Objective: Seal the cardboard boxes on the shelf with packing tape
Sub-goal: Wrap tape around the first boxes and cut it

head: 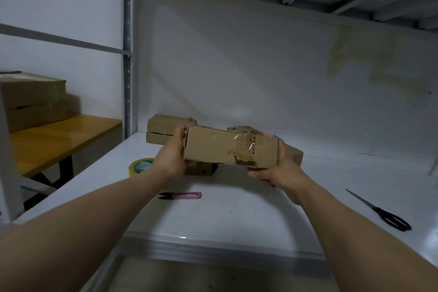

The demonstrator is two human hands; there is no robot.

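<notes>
I hold a brown cardboard box [213, 146] above the white shelf [237, 208], its top face turned toward me. Clear tape crosses its crumpled right part. My left hand [171, 154] grips the box's left end, thumb on top. My right hand [282, 169] grips the right end from below and behind. A roll of yellow packing tape [139, 166] lies on the shelf to the left, partly hidden by my left forearm. Two stacked cardboard boxes [163, 130] stand behind at the back left. Another box [295, 154] shows behind my right hand.
Pink-handled snips [181, 195] lie on the shelf near the front. Black-handled scissors [381, 212] lie at the right. A small dark carton [201, 168] sits under the held box. At far left, a yellow table [54, 135] carries more boxes [35, 99].
</notes>
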